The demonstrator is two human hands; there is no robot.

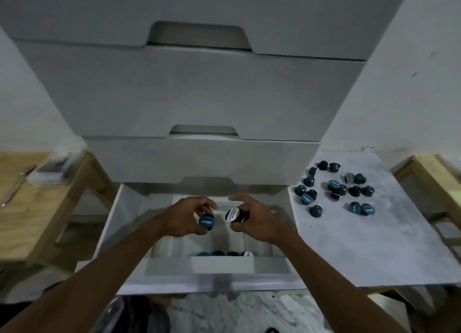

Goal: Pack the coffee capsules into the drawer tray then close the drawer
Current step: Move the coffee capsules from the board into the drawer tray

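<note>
left hand [189, 214] fingers grip blue capsule [207, 221] | right hand [252, 215] fingers grip white-lidded capsule [233, 215] | both over open drawer tray [262, 243]

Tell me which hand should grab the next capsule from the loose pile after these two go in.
Probably the right hand: the loose capsules lie right of the open drawer, on its side. The left hand would have to cross over.

Matt white drawer [113, 223], glossy capsule lids [207, 222]
</note>
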